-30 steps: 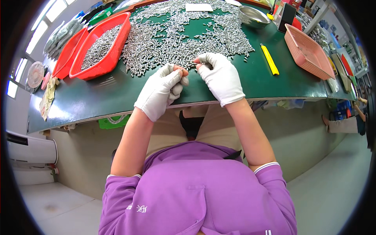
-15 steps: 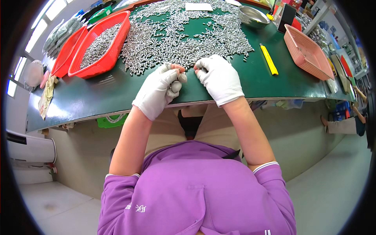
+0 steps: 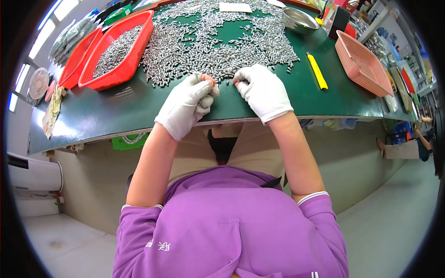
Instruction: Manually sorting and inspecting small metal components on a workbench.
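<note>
Many small silver metal pieces (image 3: 185, 53) lie spread over the green tabletop (image 3: 153, 109). At their near edge are both my hands, in white gloves with some fingertips bare. My left hand (image 3: 186, 104) is closed, thumb pressed to the index finger and the other fingers curled in; what it holds, if anything, is hidden. To its right, my right hand (image 3: 264, 92) is closed in a pinch, palm down. Its fingertips are beside a few of the metal pieces, and whatever lies between them is too small to make out. The two hands are a short gap apart.
A red basket (image 3: 147, 44) of metal pieces stands at the left, another red basket (image 3: 67, 76) beyond it. To the right are a yellow utility knife (image 3: 317, 71), a pink basket (image 3: 348, 62), a steel bowl (image 3: 300, 21) and a phone (image 3: 339, 23). A person (image 3: 403, 150) is at the far right.
My right hand has shifted slightly to the right, widening the gap to my left hand. The left hand has moved a little left, its lower fingers curled differently.
</note>
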Tool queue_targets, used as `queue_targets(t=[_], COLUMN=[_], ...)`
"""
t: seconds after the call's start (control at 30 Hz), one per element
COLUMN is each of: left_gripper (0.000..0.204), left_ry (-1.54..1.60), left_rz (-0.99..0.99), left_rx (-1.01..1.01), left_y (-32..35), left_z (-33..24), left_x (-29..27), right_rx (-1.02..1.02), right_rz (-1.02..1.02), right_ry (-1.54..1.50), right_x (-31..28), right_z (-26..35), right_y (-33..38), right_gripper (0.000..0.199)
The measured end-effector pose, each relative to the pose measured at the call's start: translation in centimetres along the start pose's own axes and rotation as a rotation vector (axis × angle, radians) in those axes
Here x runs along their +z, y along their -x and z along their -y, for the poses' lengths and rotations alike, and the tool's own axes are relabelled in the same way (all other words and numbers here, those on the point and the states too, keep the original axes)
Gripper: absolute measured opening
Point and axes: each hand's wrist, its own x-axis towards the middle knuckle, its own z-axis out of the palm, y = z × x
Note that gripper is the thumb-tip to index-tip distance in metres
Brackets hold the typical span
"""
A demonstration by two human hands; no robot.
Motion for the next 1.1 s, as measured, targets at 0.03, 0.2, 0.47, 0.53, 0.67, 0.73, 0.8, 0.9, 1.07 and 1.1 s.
queue_targets(t=[0.03, 0.2, 0.47, 0.53, 0.67, 0.73, 0.8, 0.9, 1.07, 1.1], left_gripper=[0.01, 0.02, 0.019, 0.018, 0.016, 0.017, 0.02, 0.022, 0.023, 0.024], left_ry=[-0.02, -0.153, -0.242, -0.236, -0.195, -0.176, -0.146, -0.118, -0.06, -0.047], left_rz=[-0.009, -0.02, -0.073, -0.076, -0.054, -0.034, -0.011, -0.026, -0.022, -0.023], left_rx=[-0.01, -0.048, -0.024, -0.007, 0.007, 0.008, 0.001, -0.006, -0.009, -0.016], left_y=[-0.1, 0.0, 0.3, 0.1, 0.1, 0.1, -0.1, -0.1, 0.1, 0.1], left_z=[0.0, -0.2, -0.4, 0.0, 0.2, 0.2, 0.2, 0.2, 0.0, -0.1], left_x=[0.1, 0.3, 1.4, 1.1, 0.4, 0.2, 0.1, -0.1, -0.1, 0.0], right_rx=[-0.017, 0.031, 0.048, 0.033, 0.083, 0.103, 0.032, -0.128, -0.085, -0.086], right_rz=[-0.008, -0.028, 0.072, 0.066, -0.017, -0.015, -0.045, -0.165, -0.147, -0.139], right_ry=[0.031, -0.4, -0.826, -0.86, -0.93, -0.8, -0.53, -0.206, 0.028, 0.039], right_x=[0.0, -0.1, 0.3, 0.6, 0.4, 0.5, 1.6, 2.2, 1.9, 1.9], right_z=[0.0, 0.3, 1.4, 1.2, 1.4, 1.1, 0.3, 0.3, 1.3, 1.3], right_y=[0.0, 0.0, 0.2, 0.2, 0.0, 0.0, -0.1, -0.2, 0.1, 0.0], right_gripper=[0.012, 0.011, 0.011, 0.011, 0.01, 0.014, 0.016, 0.017, 0.013, 0.012])
